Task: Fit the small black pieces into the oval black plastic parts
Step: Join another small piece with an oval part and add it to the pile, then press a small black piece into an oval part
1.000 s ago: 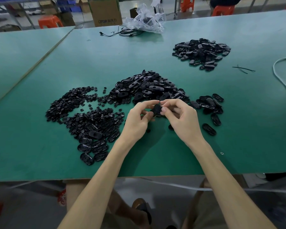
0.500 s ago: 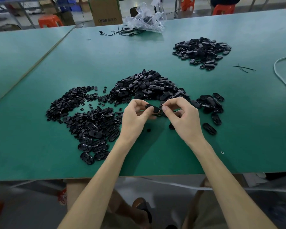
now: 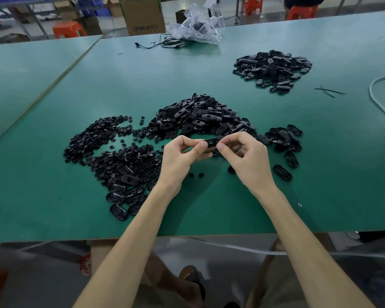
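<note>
Part (image 3: 211,142) — oval, flat, black — pinched at both ends.

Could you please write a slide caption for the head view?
Left hand and right hand pinch one oval part at a green table heaped with small black pieces.

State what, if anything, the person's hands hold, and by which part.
One oval black plastic part, shared between both hands: the left hand pinches its left end, the right hand its right end.
</note>
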